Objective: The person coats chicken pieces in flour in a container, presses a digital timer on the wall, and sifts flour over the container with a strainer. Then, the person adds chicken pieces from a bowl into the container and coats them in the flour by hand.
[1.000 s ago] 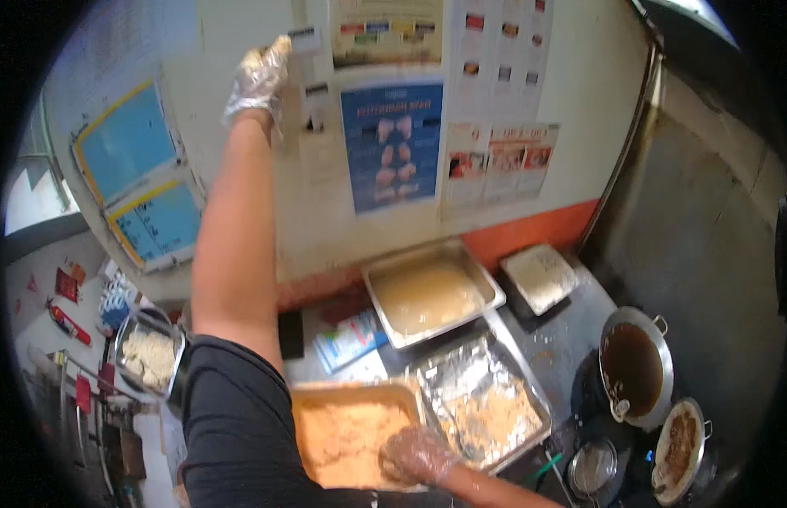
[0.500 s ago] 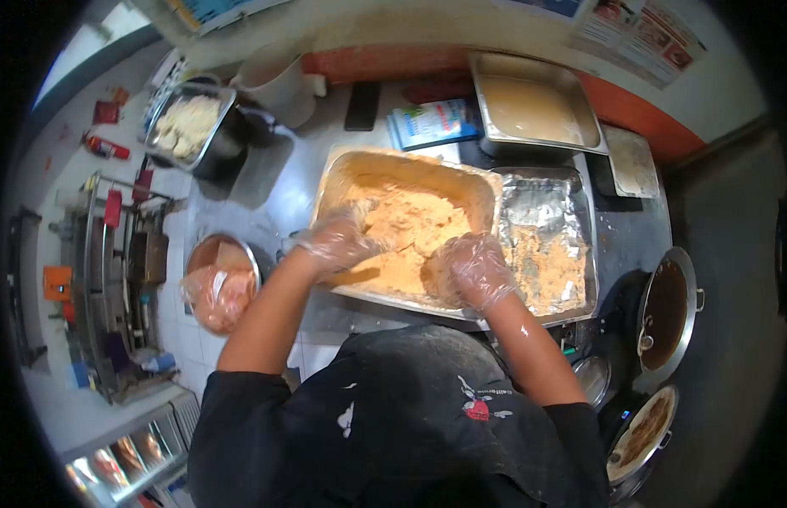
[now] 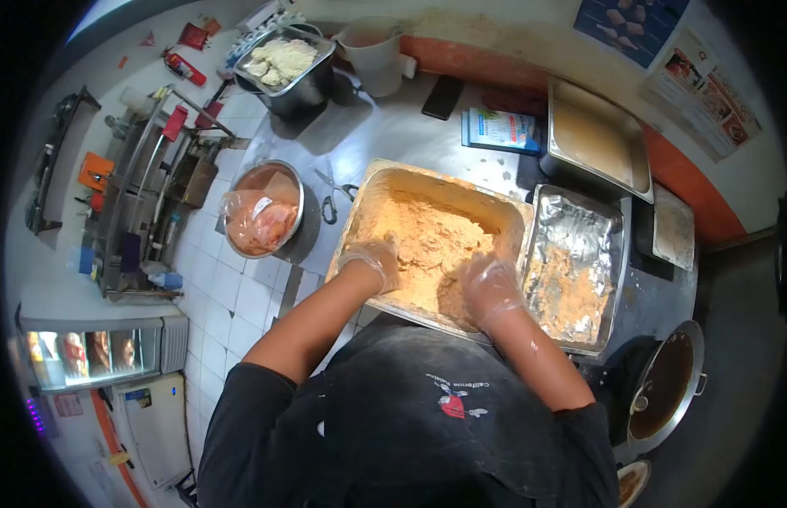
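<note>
A deep rectangular metal pan (image 3: 508,203) holds orange-tan breading flour (image 3: 432,229), loose and clumpy. My left hand (image 3: 375,262), in a clear plastic glove, is at the pan's left side with its fingers partly down in the flour; their closure is hidden. On the right, my right hand (image 3: 491,288), gloved the same way, touches the flour near the front right corner. Its visible fingers look loosely apart, and nothing separate shows in them. Scissors (image 3: 329,207) lie left of the pan.
A foil-lined tray (image 3: 571,212) with breading crumbs adjoins on the right. Behind it stands a pan of pale liquid (image 3: 597,140). A bowl with bagged meat (image 3: 262,222) is left. Farther back are a dough-like filled container (image 3: 283,63), jug (image 3: 370,55) and phone (image 3: 443,97). A wok (image 3: 668,385) sits lower right.
The view has shifted, so the counter's things appear farther right. My left hand has moved down to the pan's near left side, its fingers lower in the flour. My right hand stays near the front right.
</note>
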Motion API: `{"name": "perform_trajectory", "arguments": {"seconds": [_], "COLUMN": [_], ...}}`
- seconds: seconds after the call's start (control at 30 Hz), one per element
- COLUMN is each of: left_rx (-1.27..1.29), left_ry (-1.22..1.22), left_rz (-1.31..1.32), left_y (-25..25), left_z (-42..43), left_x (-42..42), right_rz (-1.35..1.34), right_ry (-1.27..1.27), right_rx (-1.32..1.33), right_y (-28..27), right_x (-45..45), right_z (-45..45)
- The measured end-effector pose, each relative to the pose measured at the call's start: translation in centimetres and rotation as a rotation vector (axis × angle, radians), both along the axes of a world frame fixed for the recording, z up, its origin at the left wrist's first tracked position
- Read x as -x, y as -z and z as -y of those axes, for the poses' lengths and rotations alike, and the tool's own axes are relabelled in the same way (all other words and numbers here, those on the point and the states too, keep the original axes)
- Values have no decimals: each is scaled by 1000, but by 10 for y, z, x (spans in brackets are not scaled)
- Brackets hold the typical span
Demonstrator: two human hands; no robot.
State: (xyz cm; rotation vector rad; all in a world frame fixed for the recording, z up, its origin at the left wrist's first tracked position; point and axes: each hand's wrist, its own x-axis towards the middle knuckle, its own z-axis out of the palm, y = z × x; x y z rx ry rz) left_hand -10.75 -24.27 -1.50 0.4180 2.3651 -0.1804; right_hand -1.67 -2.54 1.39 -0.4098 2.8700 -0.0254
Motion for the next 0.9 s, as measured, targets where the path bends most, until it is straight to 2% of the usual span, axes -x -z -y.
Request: {"name": "perform_trajectory", "arguments": {"seconds": [0.07, 0.13, 0.2, 0.3, 0.33, 0.43, 0.47, 0.57, 0.67, 0.77, 0.8, 0.83, 0.9], "left_rx": [31, -104, -257, -178, -260, -356, -491, -641, -726, -675, -798, -789, -773], "left_ry": [-86, -120, -76, 34, 52, 139, 239, 334, 350, 440, 425, 430, 445], "left_rz": [-26, 5, 121, -65, -179, -224, -386, -462, -396, -304, -352, -322, -274], "left_y": [5, -4, -18, 19, 15, -24, -29, -22, -31, -34, -26, -28, -37], "left_z": [-3, -2, 2, 14, 18, 28, 41, 63, 66, 60, 55, 52, 38], "left_x": [4, 5, 9, 14, 9, 3, -3, 5, 11, 19, 19, 20, 26], "right_rz": [-145, 36, 82, 89, 182, 193, 50, -276, -160, -264, -266, -274, -365], "right_ry": [-25, -124, -166, -182, -195, -219, -280, -38, 150, 301, 300, 303, 365], "right_rx": [117, 206, 175, 54, 22, -84, -12, 402, 380, 422, 486, 551, 662], "right_y": [9, -9, 37, 49, 30, 25, 29, 11, -44, -11, 2, 14, 7], "right_x": [12, 49, 91, 106, 106, 101, 95, 68, 49, 40, 33, 27, 9], "right_z": [16, 40, 75, 79, 75, 70, 60, 43, 46, 38, 32, 26, 2]}}
